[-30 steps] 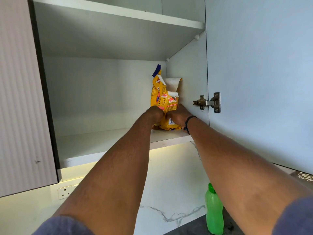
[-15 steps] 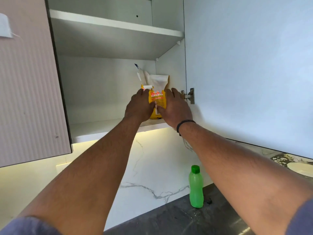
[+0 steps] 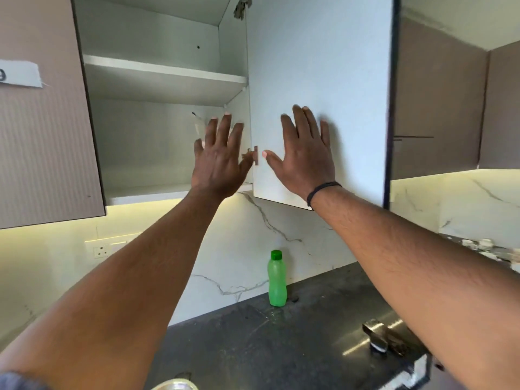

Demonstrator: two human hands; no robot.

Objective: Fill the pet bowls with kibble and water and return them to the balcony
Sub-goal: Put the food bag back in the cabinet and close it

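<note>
Both hands are raised in front of the open wall cupboard (image 3: 157, 122), and neither one holds anything, so the step in hand looks like the one around the kibble bag: it is either just put away or about to be fetched, and these frames alone do not settle which. The left hand (image 3: 218, 161) is spread flat with its fingers splayed, and only a pale, blurred sliver of what may be the kibble bag (image 3: 198, 128) peeks out just beyond its fingertips, on the lower shelf. The right hand (image 3: 305, 153) is likewise open, palm toward the swung-out cupboard door (image 3: 323, 66), whether touching it I cannot tell. Both arms are stretched up and forward, nearly straight. No pet bowls are clearly in view. Well below the hands a green bottle (image 3: 277, 280) stands on the dark counter (image 3: 253, 347). If the kibble is done, the next move calls for swinging the door shut and turning to water.
</note>
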